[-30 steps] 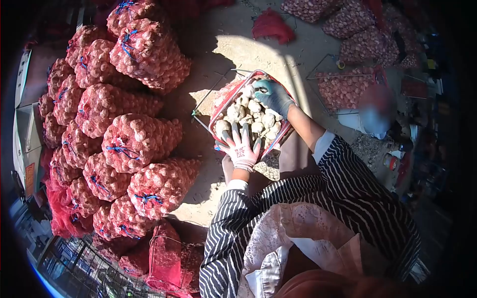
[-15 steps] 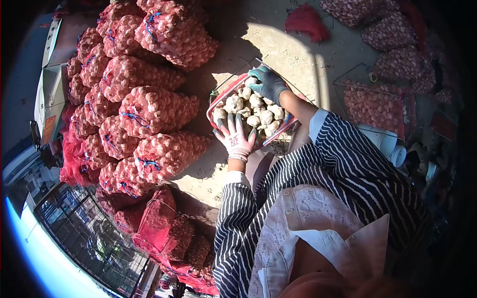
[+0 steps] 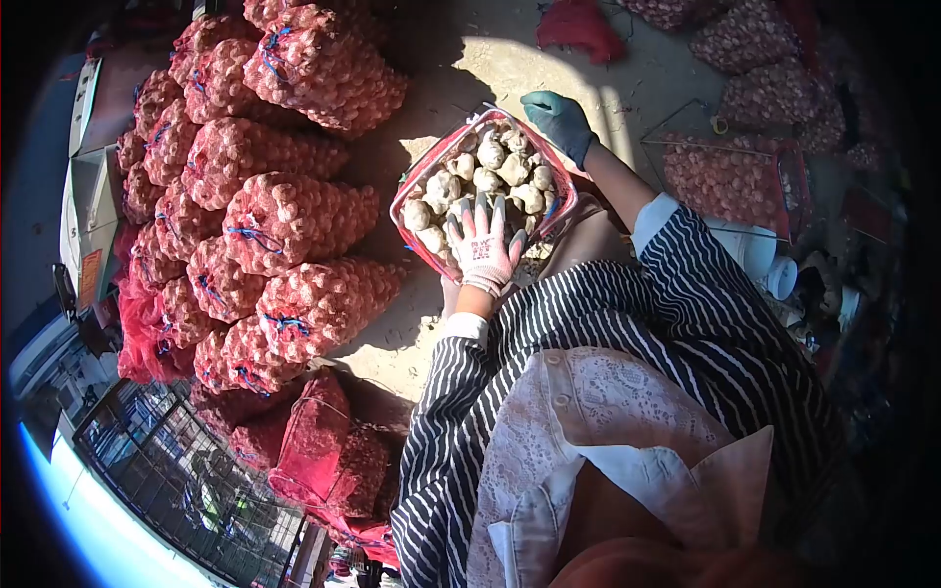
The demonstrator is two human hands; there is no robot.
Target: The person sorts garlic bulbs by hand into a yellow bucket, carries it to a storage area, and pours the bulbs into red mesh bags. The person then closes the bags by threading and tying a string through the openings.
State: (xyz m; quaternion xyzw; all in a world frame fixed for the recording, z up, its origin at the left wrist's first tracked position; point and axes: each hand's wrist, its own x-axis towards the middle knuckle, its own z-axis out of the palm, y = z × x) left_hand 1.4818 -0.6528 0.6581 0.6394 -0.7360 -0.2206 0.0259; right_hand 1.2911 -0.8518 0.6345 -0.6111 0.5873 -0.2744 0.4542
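A red-rimmed mesh bag (image 3: pixel 404 186) stands held open in front of me, filled with whitish garlic bulbs (image 3: pixel 487 180). My left hand (image 3: pixel 484 251), in a pink and white glove with dark fingertips, lies on the bulbs at the near side of the bag, fingers spread. Beyond the bag's right side is my right hand (image 3: pixel 561 120), in a dark green glove; it is off the garlic and its fingers look curled together. Whether anything is inside those fingers is hidden.
Stacked net sacks of garlic (image 3: pixel 284 223) rise on the left. More full sacks (image 3: pixel 720 178) lie at the right, near white buckets (image 3: pixel 781 278). An empty-looking red net (image 3: pixel 578 29) is on the ground ahead. A wire cage (image 3: pixel 181 470) stands at lower left.
My right hand has come off the bulbs and moved out to the right past the bag's rim. My left hand has shifted slightly right over the garlic. The whole view has shifted a little.
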